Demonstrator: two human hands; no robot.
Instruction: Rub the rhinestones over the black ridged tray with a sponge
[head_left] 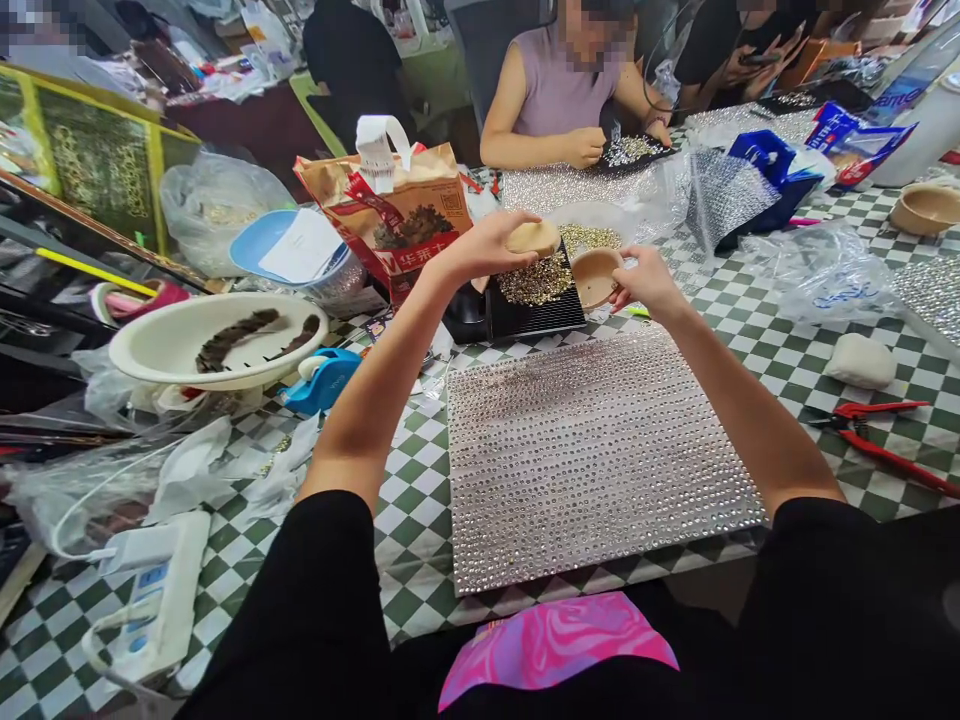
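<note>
My left hand (499,243) grips a tan rounded piece (534,237), which could be an upturned bowl, above a black ribbed tray (536,322). Gold rhinestones (541,283) lie heaped in the tray just below it. In my right hand (645,282) is a small tan bowl (596,277), pinched by its right side and tilted so that its inside shows. The bowl is beside the tray's right edge. Nearer to me, between my forearms, a white sheet covered with rows of clear rhinestones (600,465) lies flat on the checkered tablecloth (411,510).
A brown paper bag (420,215), a white oval basin (217,335) and a blue tape dispenser (324,382) stand left. At right are red-handled pliers (862,425), a white lump (861,361) and plastic bags (821,285). Across the table, a person (559,95) handles rhinestones.
</note>
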